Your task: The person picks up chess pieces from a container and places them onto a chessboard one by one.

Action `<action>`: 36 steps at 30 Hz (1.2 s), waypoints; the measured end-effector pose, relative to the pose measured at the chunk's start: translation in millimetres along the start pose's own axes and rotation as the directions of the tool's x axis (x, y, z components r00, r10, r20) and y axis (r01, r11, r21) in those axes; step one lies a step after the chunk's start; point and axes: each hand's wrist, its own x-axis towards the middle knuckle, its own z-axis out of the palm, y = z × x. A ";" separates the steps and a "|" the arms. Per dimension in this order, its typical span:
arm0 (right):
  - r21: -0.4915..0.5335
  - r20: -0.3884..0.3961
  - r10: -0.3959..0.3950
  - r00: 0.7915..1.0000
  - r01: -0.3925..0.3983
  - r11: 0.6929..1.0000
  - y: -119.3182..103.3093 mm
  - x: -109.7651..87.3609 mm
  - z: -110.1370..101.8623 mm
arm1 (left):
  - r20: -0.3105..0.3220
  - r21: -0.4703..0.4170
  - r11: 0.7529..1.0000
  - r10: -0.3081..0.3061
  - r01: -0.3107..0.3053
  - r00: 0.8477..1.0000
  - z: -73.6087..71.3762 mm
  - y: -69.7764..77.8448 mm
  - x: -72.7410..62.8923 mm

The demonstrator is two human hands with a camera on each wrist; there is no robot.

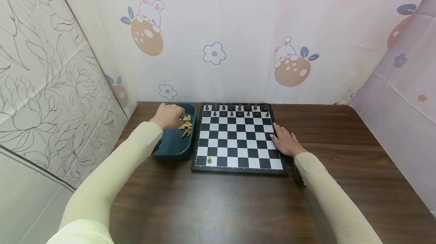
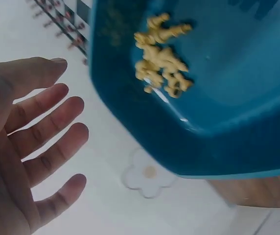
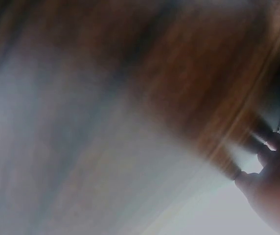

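Observation:
My left hand hovers over a blue tray, its fingers spread loosely with nothing between them in the left wrist view. Beside those fingers, a heap of gold chess pieces lies in the tray. To the right of the tray, a black-and-white chessboard lies flat. Dark reddish chess pieces stand along its two far rows. One gold chess piece is on the near row, close to the left corner. My right hand rests with extended fingers at the board's right edge.
The brown wooden table extends in front of the board and to its right. A printed cloth with rabbits and flowers hangs behind the table. A patterned white panel stands at the left.

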 end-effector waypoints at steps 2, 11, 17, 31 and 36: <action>-0.005 -0.002 0.005 1.000 -0.005 1.000 -0.2 0.0 -0.5 | 0.026 -0.023 0.999 -0.023 0.023 0.999 3.7 -7.3 6.3; -0.018 0.002 0.016 1.000 -0.016 1.000 0.7 -0.1 1.0 | 0.055 -0.046 0.994 -0.100 0.102 0.993 34.5 -34.3 39.1; -0.009 -0.010 0.004 1.000 -0.004 1.000 0.7 -2.7 1.7 | 0.124 -0.065 0.990 -0.118 0.127 0.985 42.2 -31.8 49.1; -0.028 -0.026 -0.004 1.000 0.003 1.000 -1.2 -4.8 1.1 | 0.104 0.009 0.995 -0.097 0.097 0.990 56.5 -21.5 58.3; -0.023 -0.026 -0.009 1.000 0.009 1.000 -0.8 -4.8 1.7 | 0.089 0.027 0.996 -0.088 0.086 0.992 64.3 -18.6 62.8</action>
